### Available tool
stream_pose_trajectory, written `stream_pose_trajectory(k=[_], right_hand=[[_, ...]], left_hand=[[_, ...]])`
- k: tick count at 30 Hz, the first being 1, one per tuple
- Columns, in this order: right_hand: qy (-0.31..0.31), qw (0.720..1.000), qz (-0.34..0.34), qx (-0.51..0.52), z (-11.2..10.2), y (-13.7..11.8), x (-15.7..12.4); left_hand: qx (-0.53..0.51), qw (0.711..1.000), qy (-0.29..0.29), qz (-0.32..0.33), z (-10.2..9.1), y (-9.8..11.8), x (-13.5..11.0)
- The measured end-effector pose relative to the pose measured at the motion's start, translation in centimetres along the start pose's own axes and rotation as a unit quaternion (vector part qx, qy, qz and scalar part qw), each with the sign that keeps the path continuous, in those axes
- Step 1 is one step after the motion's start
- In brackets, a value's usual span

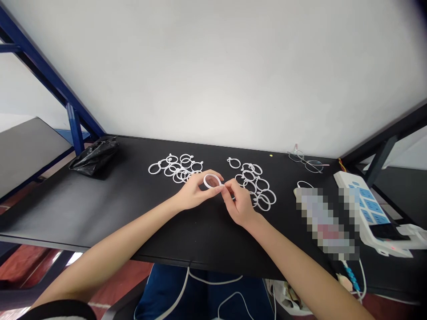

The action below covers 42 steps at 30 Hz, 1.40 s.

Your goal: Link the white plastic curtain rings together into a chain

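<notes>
Between my two hands is a white curtain ring (205, 181), held above the black table. My left hand (192, 194) is closed around its left side, with thumb below and fingers above. The fingertips of my right hand (240, 205) pinch the small end at the ring's right side, touching the left thumb tip. What exactly lies between those fingertips is hidden. A pile of white rings with small eyelets (180, 170) lies beyond my left hand. Another loose group of such rings (256, 183) spreads beyond and beside my right hand.
On the right lie eyeglasses (313, 166), a blurred-out phone-like object (325, 222) with a cable, and a white power strip (367, 209). A black plastic bag (95, 156) sits at the far left. A white wall (213, 75) rises behind the table (110, 200); cables hang at its front edge.
</notes>
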State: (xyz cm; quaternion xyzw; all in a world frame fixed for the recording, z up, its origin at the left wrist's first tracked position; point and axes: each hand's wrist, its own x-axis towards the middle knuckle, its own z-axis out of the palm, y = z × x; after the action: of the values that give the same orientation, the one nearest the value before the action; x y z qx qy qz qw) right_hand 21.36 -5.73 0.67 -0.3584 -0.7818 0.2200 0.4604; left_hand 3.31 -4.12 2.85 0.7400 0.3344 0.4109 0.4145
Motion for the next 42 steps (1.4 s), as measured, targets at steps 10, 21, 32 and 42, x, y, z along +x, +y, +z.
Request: stream_pose_trajectory(k=[10, 21, 32, 42], right_hand=[[-0.049, 0.998, 0.003, 0.032, -0.1, -0.2, -0.1], [-0.075, 0.994, 0.029, 0.072, 0.2, -0.2, -0.2], [-0.085, 0.992, 0.054, 0.075, 0.3, -0.1, -0.3], [-0.085, 0.994, 0.041, 0.053, 0.2, -0.1, -0.3]], left_hand=[[-0.102, 0.992, -0.044, -0.060, 0.1, -0.8, 0.2], [0.005, 0.998, 0.013, -0.061, 0.2, -0.9, 0.0], [0.050, 0.996, 0.054, -0.057, 0.3, -0.7, 0.0], [0.062, 0.995, 0.050, -0.067, 0.3, -0.5, 0.0]])
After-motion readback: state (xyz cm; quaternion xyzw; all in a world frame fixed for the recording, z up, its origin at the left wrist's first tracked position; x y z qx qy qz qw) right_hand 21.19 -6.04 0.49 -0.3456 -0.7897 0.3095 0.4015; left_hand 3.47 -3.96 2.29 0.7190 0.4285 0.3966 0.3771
